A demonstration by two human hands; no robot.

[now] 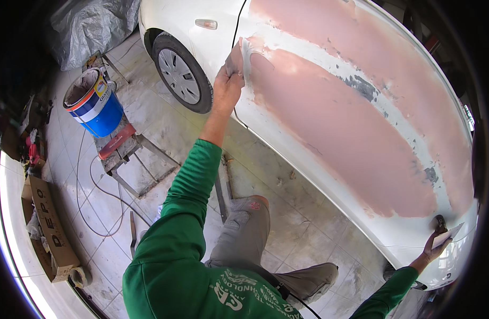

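Pink filler (329, 127) covers wide patches of a white car's side panel (329, 56), with grey bare spots between them. My left hand (228, 90) is closed on a thin, flat grey-brown sheet (235, 59), whose edge meets the panel at the filler's left border. Whether the sheet is a spreader or an abrasive, I cannot tell. At the far right, low on the car, my right hand (431, 249) grips a flat pale plate (448, 234). A small dark thing (440, 222) shows at its fingertips, against the panel.
Left of the car's wheel (176, 74), a blue can (98, 103) with greyish contents stands on a low metal-legged stool (128, 151). A thin hose (98, 234) loops across the tiled floor. An opened cardboard box (50, 228) lies at the left; crumpled plastic sheeting (93, 32) is behind.
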